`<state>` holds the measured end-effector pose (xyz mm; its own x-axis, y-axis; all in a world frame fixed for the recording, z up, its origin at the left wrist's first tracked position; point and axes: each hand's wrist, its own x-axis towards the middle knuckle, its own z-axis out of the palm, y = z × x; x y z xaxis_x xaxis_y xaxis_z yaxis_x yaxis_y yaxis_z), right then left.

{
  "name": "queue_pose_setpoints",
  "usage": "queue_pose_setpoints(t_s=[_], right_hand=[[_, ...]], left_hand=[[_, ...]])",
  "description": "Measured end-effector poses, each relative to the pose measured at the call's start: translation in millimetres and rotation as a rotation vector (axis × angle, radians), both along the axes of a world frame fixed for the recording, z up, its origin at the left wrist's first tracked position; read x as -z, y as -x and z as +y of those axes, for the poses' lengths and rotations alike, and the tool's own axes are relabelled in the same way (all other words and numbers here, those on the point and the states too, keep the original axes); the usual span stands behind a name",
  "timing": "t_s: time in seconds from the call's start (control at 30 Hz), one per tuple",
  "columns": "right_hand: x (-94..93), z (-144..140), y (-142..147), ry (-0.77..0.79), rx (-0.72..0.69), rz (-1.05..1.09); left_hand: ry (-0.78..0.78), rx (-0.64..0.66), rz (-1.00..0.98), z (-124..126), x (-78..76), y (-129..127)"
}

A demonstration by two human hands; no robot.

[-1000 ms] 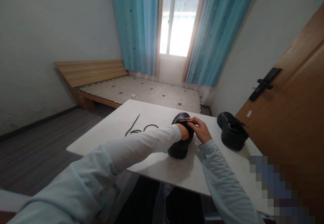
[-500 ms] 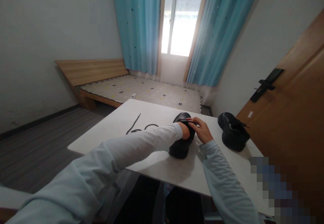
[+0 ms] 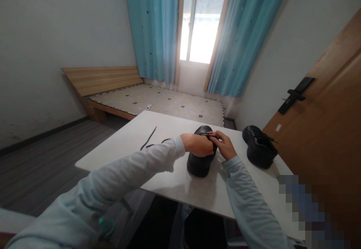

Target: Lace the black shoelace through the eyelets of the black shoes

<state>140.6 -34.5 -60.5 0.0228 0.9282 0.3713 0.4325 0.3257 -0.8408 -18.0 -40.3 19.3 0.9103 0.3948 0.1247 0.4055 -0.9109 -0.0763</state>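
A black shoe [image 3: 198, 166] stands on the white table in front of me, its toe toward the window. My left hand [image 3: 199, 145] lies across its opening, with the fingers curled closed near the lacing. What they pinch is hidden. From the right side my right hand [image 3: 225, 146] pinches the shoe's upper at the lacing, thumb and forefinger together. Left of the shoe, a loose black shoelace [image 3: 148, 138] curves over the tabletop and passes partly behind my left sleeve.
A second black shoe [image 3: 261, 149], with laces in it, stands at the right of the white table [image 3: 113, 149]. Beyond the table is a bed [image 3: 160, 95] with a small white object [image 3: 148, 107] on it. A brown door [image 3: 324, 129] is on the right.
My left hand has drawn back out of the shoe opening toward the left and now shows above it, fingers curled. My right hand stays almost where it was on the shoe.
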Motion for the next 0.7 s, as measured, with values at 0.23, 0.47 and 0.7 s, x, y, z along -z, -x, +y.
queue_pose_setpoints(t_s=[0.23,0.47,0.7], right_hand=[[-1.9,1,-1,0.012,0.001,-0.023],[-3.2,1,-1,-0.007,0.01,-0.022],[-4.3,1,0,0.001,0.017,-0.026]], left_hand=[[0.134,-0.104,0.155,-26,11.3,15],[0.095,-0.106,0.134,-23,23.6,16],[0.104,-0.119,0.111,-19,29.5,13]])
